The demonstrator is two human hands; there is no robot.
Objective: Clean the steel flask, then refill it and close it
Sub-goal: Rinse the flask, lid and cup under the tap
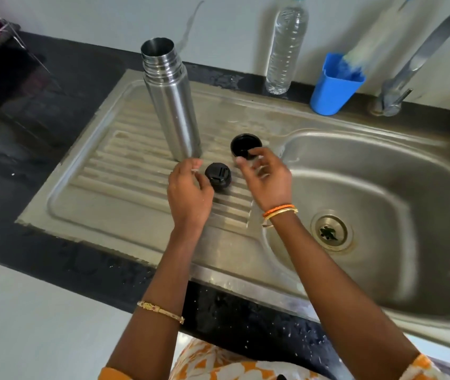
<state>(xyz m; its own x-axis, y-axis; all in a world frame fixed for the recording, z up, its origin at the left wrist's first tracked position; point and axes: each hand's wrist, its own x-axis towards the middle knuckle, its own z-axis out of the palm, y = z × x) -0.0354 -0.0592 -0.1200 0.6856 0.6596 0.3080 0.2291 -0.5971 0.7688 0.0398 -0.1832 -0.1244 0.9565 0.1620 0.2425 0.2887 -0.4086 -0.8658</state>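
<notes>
A dark bench (40, 111) is carrying a steel sink (382, 215) with a ribbed draining board (125, 171). The steel flask (171, 102) is standing upright and uncapped on the board, at 12 o'clock from the hands. A black cup lid (245, 145) is being touched by the fingertips of the right hand (266, 179), at 1 o'clock from a black stopper (218, 176). The left hand (188, 193), fingers loosely curled and holding nothing, is being held just beside the stopper, at its 9 o'clock.

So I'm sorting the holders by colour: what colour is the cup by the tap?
Blue; the cup shows plainly in the head view.
</notes>
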